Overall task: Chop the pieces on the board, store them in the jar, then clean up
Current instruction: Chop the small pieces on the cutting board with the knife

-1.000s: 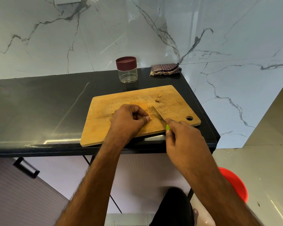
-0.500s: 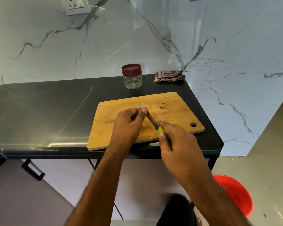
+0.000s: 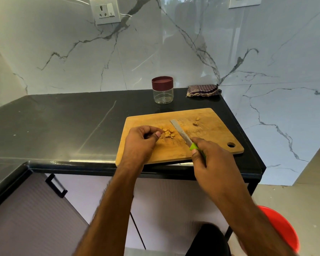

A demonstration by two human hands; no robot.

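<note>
A wooden cutting board (image 3: pixel 213 137) lies on the black counter near its front right corner. A small heap of chopped tan pieces (image 3: pixel 167 133) sits at the board's middle; two loose bits (image 3: pixel 195 121) lie farther back. My right hand (image 3: pixel 212 159) grips a knife (image 3: pixel 180 133) by its green handle, the blade flat on the board just right of the heap. My left hand (image 3: pixel 141 143) rests on the board left of the heap, fingers curled, thumb touching the pieces. A clear jar (image 3: pixel 163 90) with a maroon lid on stands behind the board.
A folded checked cloth (image 3: pixel 203 90) lies at the counter's back right corner. The black counter (image 3: pixel 63 126) stretches left. A red bucket (image 3: pixel 283 228) stands on the floor at lower right. Marble walls close the back and right, with a socket (image 3: pixel 104 11) above.
My left hand has drawn back to the left and uncovered the heap of chopped pieces. The knife blade now lies lower, right of the heap. The camera has tilted up.
</note>
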